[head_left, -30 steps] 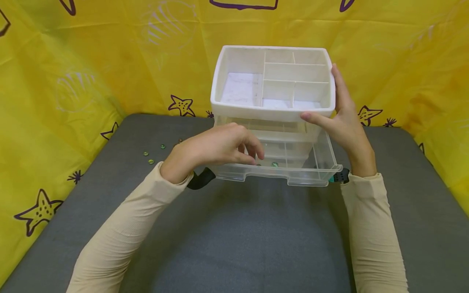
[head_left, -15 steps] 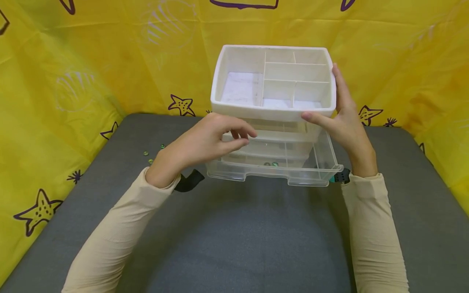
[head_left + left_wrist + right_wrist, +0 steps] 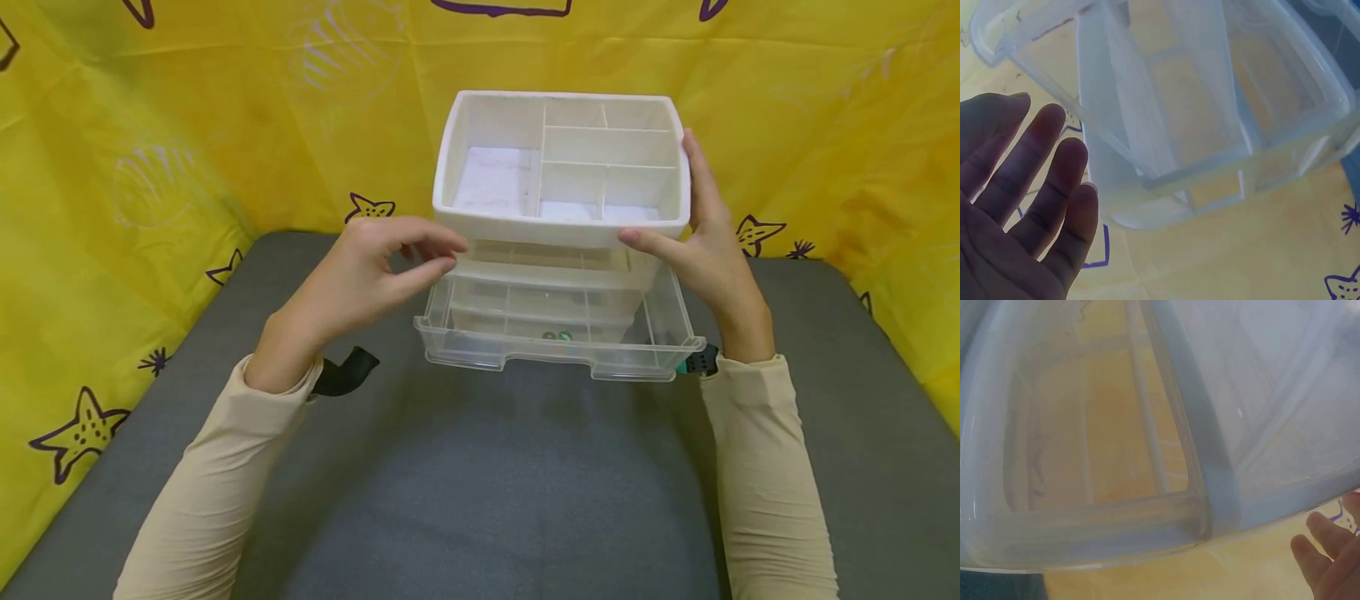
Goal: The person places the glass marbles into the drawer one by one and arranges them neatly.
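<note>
At the left, your left hand (image 3: 352, 268) hangs in the air with fingers loosely bent and thumb apart, holding nothing that shows. Its fingertips are just beside the left side of the white plastic organizer with a compartmented top (image 3: 562, 232); whether they touch it, you cannot tell from here. Part of the dark grey table (image 3: 487, 500) is hidden behind that hand and wrist, so you cannot tell if any loose pieces lie there.

To the right of your left hand and lower down, the wide, clear plastic drawer (image 3: 465, 348) stands pulled out towards you. Inside it, lower than your left fingertips and to their right, sit two small round pieces, glassy by their look: a greyish one (image 3: 549, 336) and, just beside it, a greenish one (image 3: 565, 336). Judging by this, the drawer is open and loading it has begun, with two pieces in; how many are left to add cannot be told, and closing the drawer is not yet done.

At the far right, your right hand (image 3: 711, 248) grips the organizer, thumb on its front edge and fingers along its right side. Seen from that hand, both pieces lie to its left and lower down.
</note>
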`<action>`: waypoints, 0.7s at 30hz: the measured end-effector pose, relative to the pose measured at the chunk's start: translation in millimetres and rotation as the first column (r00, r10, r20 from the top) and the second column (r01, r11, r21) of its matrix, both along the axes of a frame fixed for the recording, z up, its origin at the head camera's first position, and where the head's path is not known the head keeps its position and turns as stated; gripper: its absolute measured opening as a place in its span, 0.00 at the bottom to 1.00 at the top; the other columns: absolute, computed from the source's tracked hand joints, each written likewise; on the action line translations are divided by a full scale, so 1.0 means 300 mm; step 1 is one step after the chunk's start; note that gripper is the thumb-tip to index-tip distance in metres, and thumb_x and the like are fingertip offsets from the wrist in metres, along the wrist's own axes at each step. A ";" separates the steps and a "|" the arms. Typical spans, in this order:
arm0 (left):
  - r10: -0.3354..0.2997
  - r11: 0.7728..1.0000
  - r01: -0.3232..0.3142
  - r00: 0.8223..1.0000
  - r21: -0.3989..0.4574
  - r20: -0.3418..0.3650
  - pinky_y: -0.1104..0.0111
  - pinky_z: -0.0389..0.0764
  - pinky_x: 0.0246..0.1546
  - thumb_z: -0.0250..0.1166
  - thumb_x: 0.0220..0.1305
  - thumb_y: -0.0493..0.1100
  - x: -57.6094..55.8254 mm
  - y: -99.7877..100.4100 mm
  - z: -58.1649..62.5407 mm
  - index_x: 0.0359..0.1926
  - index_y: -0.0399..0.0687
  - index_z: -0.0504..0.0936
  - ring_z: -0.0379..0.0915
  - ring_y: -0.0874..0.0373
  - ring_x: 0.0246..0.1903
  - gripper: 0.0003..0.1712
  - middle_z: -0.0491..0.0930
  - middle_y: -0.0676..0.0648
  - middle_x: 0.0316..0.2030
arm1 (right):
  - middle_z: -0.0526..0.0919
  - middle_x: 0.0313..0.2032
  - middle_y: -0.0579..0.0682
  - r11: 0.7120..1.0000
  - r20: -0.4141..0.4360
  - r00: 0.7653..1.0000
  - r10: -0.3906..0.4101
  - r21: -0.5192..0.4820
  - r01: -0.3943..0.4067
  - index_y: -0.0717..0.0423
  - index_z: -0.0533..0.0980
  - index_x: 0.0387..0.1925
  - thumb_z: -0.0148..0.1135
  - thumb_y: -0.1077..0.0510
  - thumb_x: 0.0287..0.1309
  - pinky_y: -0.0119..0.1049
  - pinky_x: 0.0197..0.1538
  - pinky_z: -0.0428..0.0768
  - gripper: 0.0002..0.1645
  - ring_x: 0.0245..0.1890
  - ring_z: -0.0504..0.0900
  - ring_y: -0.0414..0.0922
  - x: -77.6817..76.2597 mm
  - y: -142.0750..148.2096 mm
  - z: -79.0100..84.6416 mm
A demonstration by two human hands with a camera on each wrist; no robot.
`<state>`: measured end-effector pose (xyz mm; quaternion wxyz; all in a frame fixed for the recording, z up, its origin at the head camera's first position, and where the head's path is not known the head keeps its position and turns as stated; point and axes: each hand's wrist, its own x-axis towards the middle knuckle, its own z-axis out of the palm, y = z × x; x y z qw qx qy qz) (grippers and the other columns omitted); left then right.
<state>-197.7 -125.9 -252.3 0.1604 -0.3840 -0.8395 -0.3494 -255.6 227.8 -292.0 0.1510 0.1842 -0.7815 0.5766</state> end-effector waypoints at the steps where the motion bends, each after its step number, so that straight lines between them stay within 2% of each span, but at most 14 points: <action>1: 0.007 1.000 -0.007 1.000 0.001 0.000 0.77 0.77 0.36 0.68 0.60 0.30 0.001 -0.006 -0.001 0.43 0.42 0.88 0.77 0.67 0.33 0.11 0.88 0.50 0.35 | 0.59 0.74 0.47 1.000 -0.002 1.000 0.001 0.001 -0.001 0.36 0.46 0.78 0.74 0.68 0.46 0.22 0.52 0.76 0.66 0.57 0.67 0.46 0.000 0.000 0.000; 8: 0.082 0.997 -0.082 0.996 -0.001 0.039 0.79 0.76 0.35 0.69 0.60 0.32 0.008 -0.054 -0.014 0.42 0.43 0.88 0.76 0.67 0.31 0.09 0.87 0.50 0.33 | 0.60 0.73 0.47 1.000 -0.009 1.000 0.003 0.004 -0.003 0.38 0.46 0.78 0.75 0.68 0.46 0.23 0.52 0.76 0.66 0.57 0.67 0.46 -0.003 0.000 -0.002; 15: 0.162 0.986 -0.160 0.985 -0.042 0.064 0.79 0.76 0.36 0.68 0.62 0.34 0.017 -0.107 -0.039 0.44 0.46 0.88 0.75 0.67 0.31 0.09 0.86 0.51 0.33 | 0.60 0.73 0.48 1.000 0.001 1.000 0.000 0.000 0.000 0.37 0.46 0.78 0.75 0.69 0.46 0.22 0.52 0.76 0.67 0.57 0.67 0.46 -0.001 0.000 -0.001; 21: 0.216 0.976 -0.213 0.974 -0.046 0.073 0.79 0.75 0.36 0.69 0.62 0.35 0.023 -0.152 -0.065 0.44 0.48 0.88 0.75 0.68 0.31 0.10 0.86 0.53 0.34 | 0.60 0.73 0.48 1.000 -0.010 1.000 0.008 -0.007 -0.008 0.38 0.47 0.78 0.75 0.69 0.46 0.22 0.51 0.76 0.67 0.56 0.67 0.46 -0.002 0.001 -0.003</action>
